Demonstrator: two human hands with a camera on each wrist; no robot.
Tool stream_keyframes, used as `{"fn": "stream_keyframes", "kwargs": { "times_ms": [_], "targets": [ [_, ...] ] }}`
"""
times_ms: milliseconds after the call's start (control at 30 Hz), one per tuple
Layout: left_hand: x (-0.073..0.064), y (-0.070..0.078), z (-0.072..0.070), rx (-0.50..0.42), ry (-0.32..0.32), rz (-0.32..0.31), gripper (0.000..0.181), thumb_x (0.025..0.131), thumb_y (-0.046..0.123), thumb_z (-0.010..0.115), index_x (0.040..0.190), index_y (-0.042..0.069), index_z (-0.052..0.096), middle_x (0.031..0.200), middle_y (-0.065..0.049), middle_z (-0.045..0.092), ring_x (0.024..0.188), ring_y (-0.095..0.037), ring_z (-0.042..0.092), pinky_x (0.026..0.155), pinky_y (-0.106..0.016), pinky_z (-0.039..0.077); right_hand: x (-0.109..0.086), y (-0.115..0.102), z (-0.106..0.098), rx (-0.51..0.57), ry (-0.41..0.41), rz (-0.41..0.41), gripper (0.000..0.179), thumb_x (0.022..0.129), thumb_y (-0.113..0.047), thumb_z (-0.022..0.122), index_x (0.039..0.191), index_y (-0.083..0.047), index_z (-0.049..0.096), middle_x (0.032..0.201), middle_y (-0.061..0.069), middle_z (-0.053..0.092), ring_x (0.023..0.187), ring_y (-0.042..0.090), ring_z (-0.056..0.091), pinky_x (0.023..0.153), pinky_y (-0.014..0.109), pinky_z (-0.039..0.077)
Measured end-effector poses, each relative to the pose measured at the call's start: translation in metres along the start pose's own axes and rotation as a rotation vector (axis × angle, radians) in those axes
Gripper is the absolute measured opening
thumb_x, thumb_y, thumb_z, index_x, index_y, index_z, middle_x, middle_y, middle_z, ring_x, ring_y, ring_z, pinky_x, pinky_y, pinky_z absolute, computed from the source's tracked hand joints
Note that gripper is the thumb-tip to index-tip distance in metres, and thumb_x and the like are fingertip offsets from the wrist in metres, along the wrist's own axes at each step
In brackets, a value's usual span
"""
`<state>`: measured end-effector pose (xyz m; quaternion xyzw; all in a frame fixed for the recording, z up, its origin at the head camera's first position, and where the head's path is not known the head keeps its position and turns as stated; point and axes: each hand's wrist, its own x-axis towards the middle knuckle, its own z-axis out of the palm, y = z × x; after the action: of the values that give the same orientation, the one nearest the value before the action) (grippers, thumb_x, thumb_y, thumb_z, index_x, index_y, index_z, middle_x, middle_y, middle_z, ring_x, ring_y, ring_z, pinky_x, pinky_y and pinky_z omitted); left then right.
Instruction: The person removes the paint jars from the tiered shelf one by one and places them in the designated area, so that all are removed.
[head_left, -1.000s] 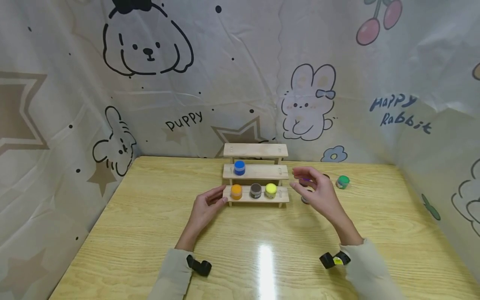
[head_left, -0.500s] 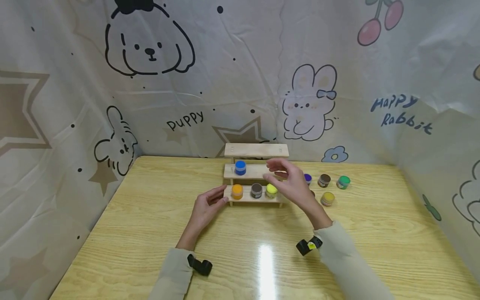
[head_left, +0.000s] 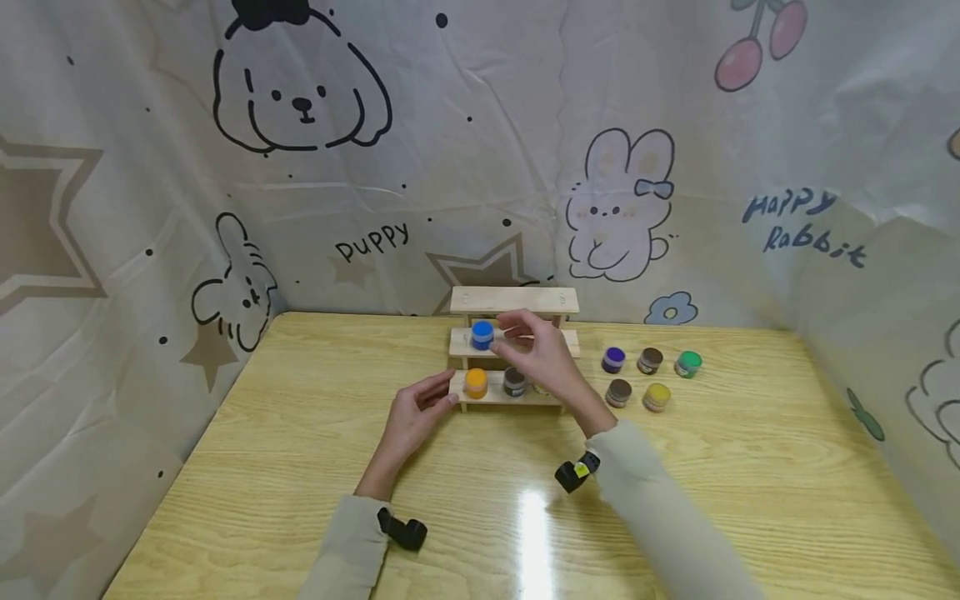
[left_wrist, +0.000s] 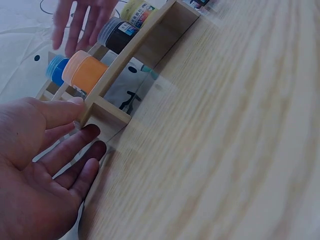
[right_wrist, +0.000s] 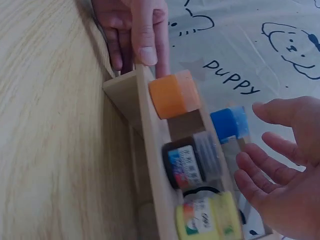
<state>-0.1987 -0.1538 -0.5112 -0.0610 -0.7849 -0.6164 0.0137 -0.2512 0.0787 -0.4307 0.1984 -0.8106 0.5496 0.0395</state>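
A three-step wooden display rack [head_left: 514, 299] stands near the back of the table. On its lowest step sit an orange paint jar [head_left: 476, 383], a black paint jar [head_left: 513, 382] and a yellow paint jar [right_wrist: 207, 217], the last mostly hidden by my right hand in the head view. The middle step bears a blue paint jar [head_left: 482, 335] at its left. My left hand [head_left: 415, 415] holds the left end of the lowest step, thumb on top. My right hand [head_left: 538, 354] reaches over the middle step, fingers spread beside the blue jar, a small gap between them.
Right of the rack, several jars stand on the table: purple [head_left: 613, 360], dark brown [head_left: 650, 360], green [head_left: 687, 364], another brown [head_left: 618, 392] and a mustard-yellow jar [head_left: 657, 397]. A printed cloth [head_left: 480, 167] hangs close behind the table.
My right hand has moved left from beside the loose jars, across the rack to the blue jar, uncovering the jars on the table. My left hand keeps its place at the rack.
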Motion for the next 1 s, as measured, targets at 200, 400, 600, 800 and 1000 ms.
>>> {"fn": "stream_keyframes", "kwargs": {
  "times_ms": [200,400,600,800,1000],
  "targets": [
    [0.001,0.0,0.001,-0.015,-0.011,-0.007,0.043,0.098,0.009,0.071,0.141,0.005,0.063,0.137,-0.013,0.065,0.122,-0.029,0.064,0.099,-0.033,0.054,0.006,0.002,0.008,-0.021,-0.015,0.024,0.043,0.094,-0.013,0.076,0.133,0.0,0.062,0.125,0.015,0.066,0.115,0.031,0.066,0.102,0.042,0.053],
    [0.001,0.001,0.0,-0.013,-0.005,-0.006,0.043,0.098,0.009,0.071,0.14,0.005,0.064,0.137,-0.013,0.065,0.122,-0.029,0.064,0.099,-0.035,0.054,0.011,0.001,0.015,-0.027,-0.019,0.07,0.043,0.096,-0.016,0.075,0.134,-0.001,0.062,0.124,0.012,0.067,0.114,0.027,0.066,0.1,0.04,0.054],
    [0.0,0.0,-0.001,-0.01,0.0,-0.012,0.042,0.098,0.009,0.071,0.14,0.006,0.064,0.137,-0.012,0.065,0.122,-0.028,0.064,0.1,-0.036,0.054,0.017,0.0,0.02,-0.048,-0.018,0.084,0.039,0.096,-0.015,0.075,0.131,-0.001,0.064,0.121,0.013,0.069,0.11,0.026,0.067,0.097,0.038,0.056],
    [0.0,0.0,-0.001,0.002,0.007,-0.003,0.044,0.098,0.009,0.071,0.14,0.005,0.063,0.136,-0.014,0.065,0.121,-0.029,0.064,0.099,-0.036,0.054,0.019,-0.001,0.02,-0.07,-0.02,0.088,0.037,0.096,-0.017,0.076,0.128,-0.003,0.066,0.118,0.013,0.07,0.106,0.027,0.068,0.094,0.039,0.057],
    [0.0,0.0,-0.001,-0.002,0.004,-0.006,0.043,0.098,0.009,0.071,0.14,0.005,0.064,0.137,-0.013,0.065,0.123,-0.028,0.063,0.1,-0.036,0.054,0.015,-0.001,0.015,-0.078,-0.013,0.087,0.036,0.096,-0.019,0.075,0.127,-0.004,0.066,0.119,0.012,0.07,0.107,0.025,0.068,0.094,0.038,0.057]
  ]
}}
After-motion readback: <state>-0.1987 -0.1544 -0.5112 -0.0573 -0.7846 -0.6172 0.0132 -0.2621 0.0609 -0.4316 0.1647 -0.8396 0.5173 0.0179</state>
